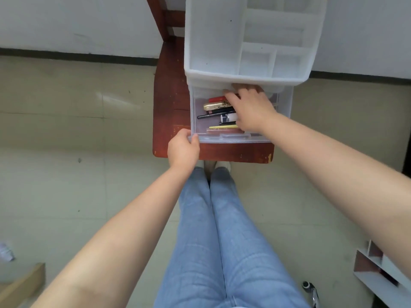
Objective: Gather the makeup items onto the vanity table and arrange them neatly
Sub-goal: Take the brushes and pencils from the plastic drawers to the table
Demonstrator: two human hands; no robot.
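Hands (250, 107) at pulled-out drawer (195, 121) of makeup tubes (216, 105).

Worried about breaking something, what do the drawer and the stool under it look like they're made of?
Drawer: likely thin clear plastic, glossy; the makeup shows through its walls. Stool: apparently wood with a reddish-brown painted finish, chipped pale at the front corners.

Left grip (182, 150) curled in a pinch, right grip (250, 107) reaching forward, palm down.

We grip the front corner of the clear drawer (224, 138) with our left hand (182, 150). Our right hand (250, 110) reaches in over the makeup tubes (216, 111), fingers curled among them.
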